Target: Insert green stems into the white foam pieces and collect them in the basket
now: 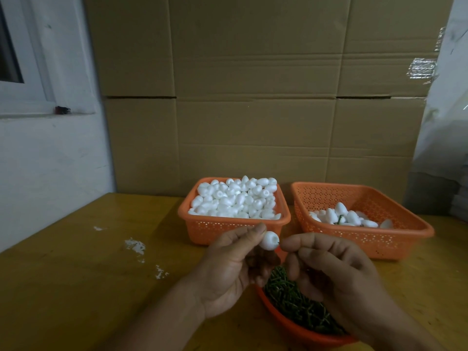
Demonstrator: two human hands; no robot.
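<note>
From the head view I see my left hand (235, 264) raised over the desk (88, 287), palm turned inward, its grip pinching a white foam piece (270, 240) between thumb and forefinger at the fingertips. The other fingers curl loosely below it. My right hand (329, 274) comes in from the lower right, back of the hand toward the camera, its forefinger and thumb pressed together on a green stem (278, 242) whose dark tip just shows at the foam piece's right end. I cannot tell how far the stem sits in the foam.

Directly under both hands lies an orange bowl (291, 328) heaped with loose green stems (296, 300), partly hidden by my right wrist. Behind the hands, a left orange basket (228, 226) is piled high with plain foam pieces (235, 198). Just beside it on the right stands a second orange basket (395, 236), holding a small cluster of finished pieces (349, 217) with a bit of green showing among them.

The desk is yellowish wood with white crumbs (135, 245) scattered on its left part. Flattened brown cardboard (253, 97) stands behind the baskets as a backdrop. A white wall (50, 160) with a window frame (38, 72) is on the left, and pale plastic sheeting (445, 110) hangs at the right.
</note>
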